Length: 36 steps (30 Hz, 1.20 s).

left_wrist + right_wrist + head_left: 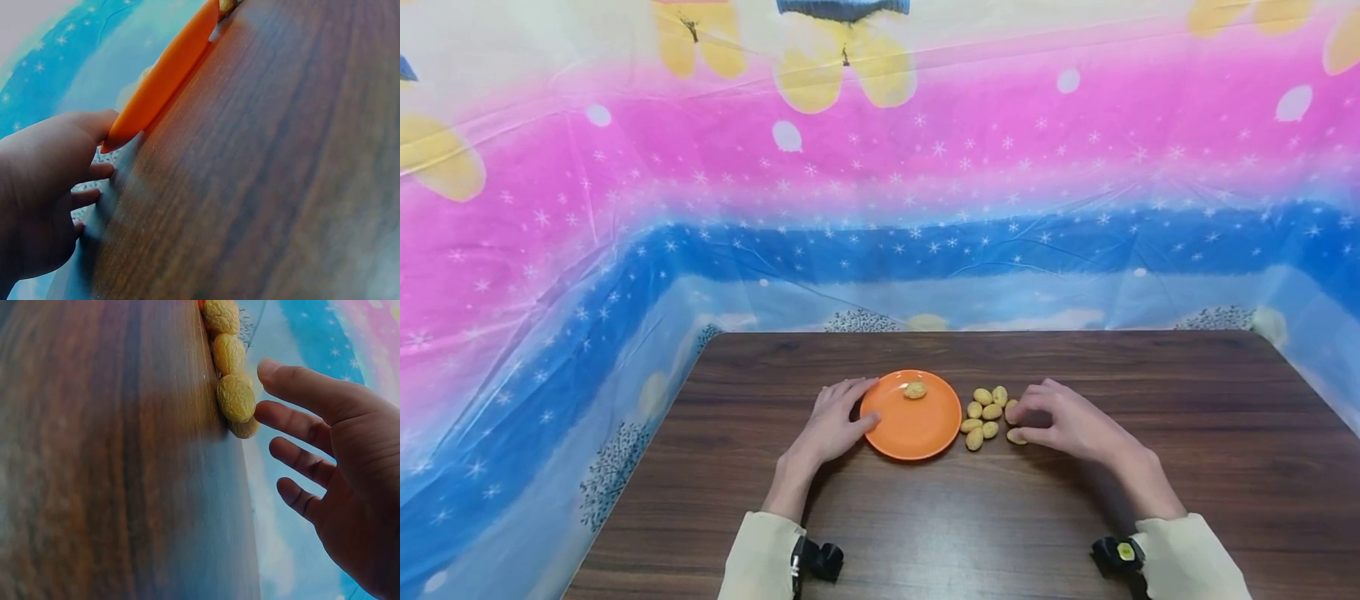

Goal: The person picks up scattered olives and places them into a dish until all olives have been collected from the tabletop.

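An orange plate (912, 429) lies on the brown table, with one yellowish, wrinkled, nut-like piece (914, 390) near its far side. My left hand (831, 425) touches the plate's left rim with thumb and fingertips spread. The left wrist view shows the hand (47, 187) against the orange rim (156, 81). Several similar pieces (992, 412) lie loose right of the plate. At their right side is my right hand (1078, 429), thumb and forefinger apart around the nearest ones. In the right wrist view, this hand (350, 444) has its fingers extended beside a piece (236, 399), gripping nothing.
The dark wood-grain table (910, 533) has its far edge beyond the plate. Behind and beside it hangs a pink and blue patterned cloth (880, 192). A small black device sits at each wrist, by the pale sleeves (1191, 554).
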Each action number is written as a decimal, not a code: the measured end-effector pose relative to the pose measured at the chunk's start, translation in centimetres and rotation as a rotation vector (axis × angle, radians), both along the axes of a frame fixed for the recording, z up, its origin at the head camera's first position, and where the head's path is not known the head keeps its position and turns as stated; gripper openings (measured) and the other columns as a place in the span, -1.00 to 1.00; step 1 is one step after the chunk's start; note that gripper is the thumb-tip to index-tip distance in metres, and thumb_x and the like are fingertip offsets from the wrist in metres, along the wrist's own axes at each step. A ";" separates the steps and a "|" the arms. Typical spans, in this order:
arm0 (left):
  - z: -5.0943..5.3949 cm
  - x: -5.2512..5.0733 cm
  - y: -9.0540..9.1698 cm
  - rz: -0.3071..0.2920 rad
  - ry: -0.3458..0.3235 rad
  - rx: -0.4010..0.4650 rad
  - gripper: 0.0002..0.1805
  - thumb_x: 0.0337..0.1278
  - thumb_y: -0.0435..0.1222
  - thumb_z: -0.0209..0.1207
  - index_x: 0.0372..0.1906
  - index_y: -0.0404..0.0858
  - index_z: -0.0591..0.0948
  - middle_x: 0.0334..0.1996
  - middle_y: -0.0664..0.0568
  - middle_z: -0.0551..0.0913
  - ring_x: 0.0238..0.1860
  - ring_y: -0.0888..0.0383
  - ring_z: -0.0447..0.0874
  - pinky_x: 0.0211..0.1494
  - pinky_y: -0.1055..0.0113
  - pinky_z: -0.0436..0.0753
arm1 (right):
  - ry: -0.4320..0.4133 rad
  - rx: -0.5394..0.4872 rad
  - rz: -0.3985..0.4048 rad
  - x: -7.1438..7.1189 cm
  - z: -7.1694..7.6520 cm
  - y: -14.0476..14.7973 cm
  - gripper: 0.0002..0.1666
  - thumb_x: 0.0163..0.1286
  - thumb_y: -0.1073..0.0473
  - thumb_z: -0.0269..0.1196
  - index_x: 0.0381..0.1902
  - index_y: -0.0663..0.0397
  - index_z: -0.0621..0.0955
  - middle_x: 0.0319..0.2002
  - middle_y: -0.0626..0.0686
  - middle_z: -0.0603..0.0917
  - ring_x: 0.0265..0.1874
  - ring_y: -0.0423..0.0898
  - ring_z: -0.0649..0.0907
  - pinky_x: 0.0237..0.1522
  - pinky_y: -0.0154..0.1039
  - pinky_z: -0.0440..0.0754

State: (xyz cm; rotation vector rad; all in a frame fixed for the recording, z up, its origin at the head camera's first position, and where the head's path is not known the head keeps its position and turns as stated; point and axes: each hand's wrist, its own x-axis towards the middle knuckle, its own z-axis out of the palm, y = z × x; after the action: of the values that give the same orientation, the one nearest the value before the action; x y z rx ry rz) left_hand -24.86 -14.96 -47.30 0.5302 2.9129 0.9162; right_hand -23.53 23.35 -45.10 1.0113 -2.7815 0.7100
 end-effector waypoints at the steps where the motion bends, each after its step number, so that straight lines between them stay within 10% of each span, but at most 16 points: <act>1: 0.0 0.0 0.0 0.000 -0.001 0.003 -0.35 0.36 0.01 0.12 0.50 0.04 0.31 0.47 -0.04 0.32 0.53 -0.10 0.12 0.58 -0.18 -0.08 | -0.022 0.005 -0.006 0.1 0.0 0.1 -0.78 0.23 0.03 0.44 -0.15 -0.19 0.76 -0.21 -0.28 0.69 -0.14 -0.26 0.61 0.08 -0.04 0.55; 19: 0.4 0.2 0.0 -0.001 0.007 0.019 -0.35 0.34 -0.03 0.15 0.49 0.00 0.33 0.46 -0.07 0.33 0.51 -0.14 0.13 0.55 -0.24 -0.03 | -0.174 0.060 -0.085 0.5 -0.4 0.2 -0.77 0.28 0.03 0.39 -0.09 -0.31 0.73 -0.12 -0.30 0.66 -0.09 -0.23 0.54 -0.07 -0.18 0.58; 36: 0.3 0.2 0.1 -0.007 0.005 0.007 -0.35 0.36 -0.02 0.13 0.50 0.00 0.32 0.46 -0.07 0.33 0.51 -0.12 0.13 0.55 -0.20 0.00 | -0.132 0.039 -0.062 0.6 -0.2 0.4 -0.78 0.30 0.07 0.39 -0.09 -0.25 0.73 -0.12 -0.24 0.68 -0.05 -0.16 0.58 -0.03 -0.09 0.59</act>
State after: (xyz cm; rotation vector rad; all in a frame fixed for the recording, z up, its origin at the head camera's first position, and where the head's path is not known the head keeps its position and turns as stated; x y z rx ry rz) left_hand -24.64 -14.87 -47.05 0.5432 2.9111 0.9260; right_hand -22.93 23.73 -45.30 0.9114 -2.9362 0.7427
